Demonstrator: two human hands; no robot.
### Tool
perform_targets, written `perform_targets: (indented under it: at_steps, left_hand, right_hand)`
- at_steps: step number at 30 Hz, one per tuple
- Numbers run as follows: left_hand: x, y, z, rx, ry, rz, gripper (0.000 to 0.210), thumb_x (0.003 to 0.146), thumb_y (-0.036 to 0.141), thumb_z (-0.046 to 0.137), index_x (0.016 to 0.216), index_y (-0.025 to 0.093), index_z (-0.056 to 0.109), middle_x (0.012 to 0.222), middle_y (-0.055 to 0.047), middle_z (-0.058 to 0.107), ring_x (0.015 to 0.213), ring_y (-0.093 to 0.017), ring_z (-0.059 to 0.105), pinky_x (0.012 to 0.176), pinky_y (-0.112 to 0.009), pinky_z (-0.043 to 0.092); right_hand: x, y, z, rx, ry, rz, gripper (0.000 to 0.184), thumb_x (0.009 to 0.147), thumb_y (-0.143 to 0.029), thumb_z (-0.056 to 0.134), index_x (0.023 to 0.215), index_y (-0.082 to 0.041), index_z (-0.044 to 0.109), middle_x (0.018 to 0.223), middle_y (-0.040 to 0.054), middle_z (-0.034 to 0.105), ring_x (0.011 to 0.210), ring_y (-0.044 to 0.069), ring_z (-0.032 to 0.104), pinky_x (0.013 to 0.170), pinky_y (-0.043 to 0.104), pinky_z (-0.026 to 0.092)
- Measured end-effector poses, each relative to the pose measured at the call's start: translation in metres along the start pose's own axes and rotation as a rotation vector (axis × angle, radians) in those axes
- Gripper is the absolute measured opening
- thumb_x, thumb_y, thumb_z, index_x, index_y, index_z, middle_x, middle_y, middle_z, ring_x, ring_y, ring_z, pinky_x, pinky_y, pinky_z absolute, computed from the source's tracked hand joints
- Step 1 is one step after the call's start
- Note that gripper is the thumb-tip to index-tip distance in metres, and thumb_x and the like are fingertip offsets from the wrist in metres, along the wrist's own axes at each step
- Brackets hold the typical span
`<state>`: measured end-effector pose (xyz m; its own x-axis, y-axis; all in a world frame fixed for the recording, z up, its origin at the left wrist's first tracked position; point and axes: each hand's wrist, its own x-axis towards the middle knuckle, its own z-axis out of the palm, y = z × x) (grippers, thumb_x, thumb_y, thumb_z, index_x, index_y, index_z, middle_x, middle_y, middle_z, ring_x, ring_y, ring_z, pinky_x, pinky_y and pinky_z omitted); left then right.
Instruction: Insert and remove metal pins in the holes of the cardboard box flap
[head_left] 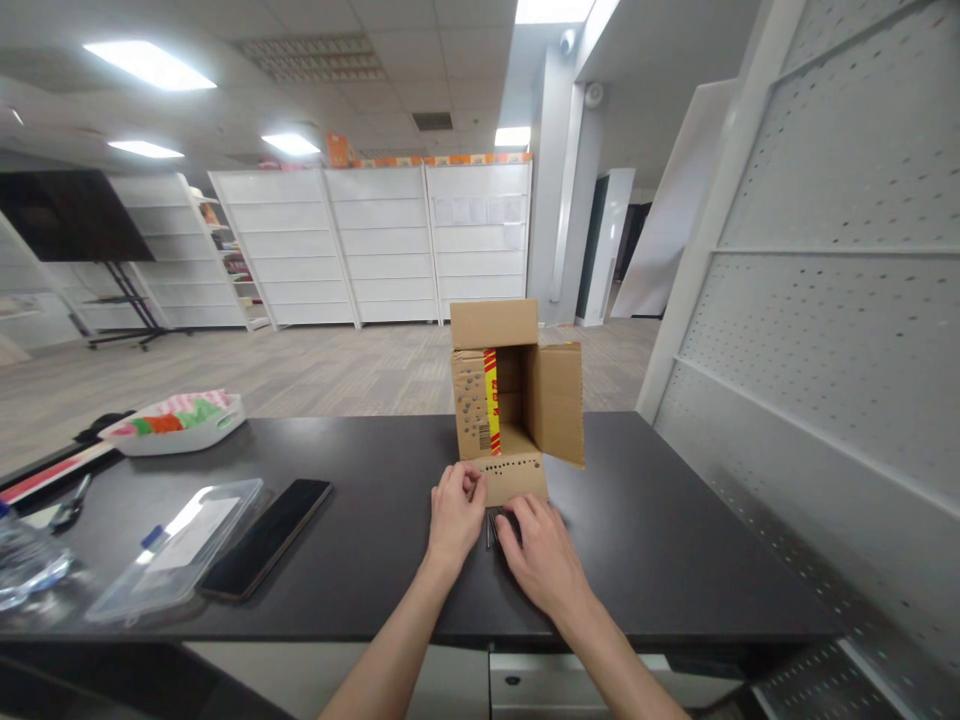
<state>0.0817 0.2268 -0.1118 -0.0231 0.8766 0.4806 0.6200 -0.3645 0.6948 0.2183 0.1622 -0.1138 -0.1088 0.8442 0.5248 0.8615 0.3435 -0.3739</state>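
Note:
An opened cardboard box point(551, 400) stands on the dark table, its opening facing me. Its left flap carries many dark holes and yellow-red tape point(492, 400). The bottom flap point(517, 485) slopes down towards me with a row of small holes. My left hand point(456, 515) is closed at that flap's left edge, thumb and fingers pinched together; whatever lies between them is too small to make out. Several thin metal pins or screws point(489, 530) lie on the table in front of the flap. Beside them rests my right hand point(538, 545), fingers apart, thumb close to the pins.
To the left lie a black phone point(266, 540), a clear plastic case point(180, 550), a water bottle point(30, 560) and a white basket point(180, 440) with colourful contents. A perforated white panel point(825, 300) rises along the right side. The table's front edge point(360, 637) is close to me.

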Motion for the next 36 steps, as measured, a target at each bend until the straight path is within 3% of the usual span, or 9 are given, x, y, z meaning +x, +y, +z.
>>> perform_targets:
  at_steps: [10, 19, 27, 36]
  left_hand:
    - [-0.023, 0.008, -0.019, -0.074, -0.130, -0.015, 0.010, 0.085, 0.027, 0.051, 0.084, 0.022, 0.059, 0.078, 0.000, 0.064, 0.071, -0.015, 0.060, 0.069, -0.028, 0.045]
    - [-0.052, 0.013, -0.041, 0.071, -0.278, 0.042, 0.020, 0.079, 0.024, 0.059, 0.098, 0.027, 0.062, 0.095, -0.001, 0.068, 0.090, -0.020, 0.062, 0.082, -0.035, 0.044]
    - [-0.054, 0.017, -0.042, 0.158, -0.335, 0.047, 0.022, 0.079, 0.024, 0.058, 0.101, 0.025, 0.057, 0.102, -0.002, 0.065, 0.099, -0.021, 0.057, 0.087, -0.037, 0.038]
    - [-0.055, 0.021, -0.038, 0.304, -0.278, -0.016, 0.011, 0.079, 0.017, 0.049, 0.089, 0.021, 0.050, 0.092, -0.002, 0.059, 0.093, -0.020, 0.054, 0.083, -0.035, 0.037]
  right_hand:
    - [0.001, 0.001, 0.000, -0.017, -0.025, 0.056, 0.010, 0.090, -0.017, 0.046, 0.088, -0.020, 0.056, 0.088, 0.0054, 0.060, 0.090, 0.021, 0.056, 0.080, 0.031, 0.039]
    - [0.001, 0.002, 0.000, -0.120, -0.036, 0.093, 0.024, 0.083, -0.002, 0.041, 0.087, -0.021, 0.055, 0.089, 0.0073, 0.061, 0.090, 0.021, 0.056, 0.078, 0.032, 0.038]
    - [0.002, -0.001, -0.003, -0.102, -0.072, 0.124, 0.013, 0.090, -0.014, 0.045, 0.087, -0.019, 0.057, 0.090, 0.0060, 0.061, 0.091, 0.020, 0.055, 0.080, 0.030, 0.036]
    - [0.001, -0.001, -0.003, -0.086, -0.060, 0.126, 0.012, 0.091, -0.019, 0.046, 0.088, -0.019, 0.057, 0.092, 0.0060, 0.061, 0.093, 0.020, 0.055, 0.082, 0.030, 0.035]
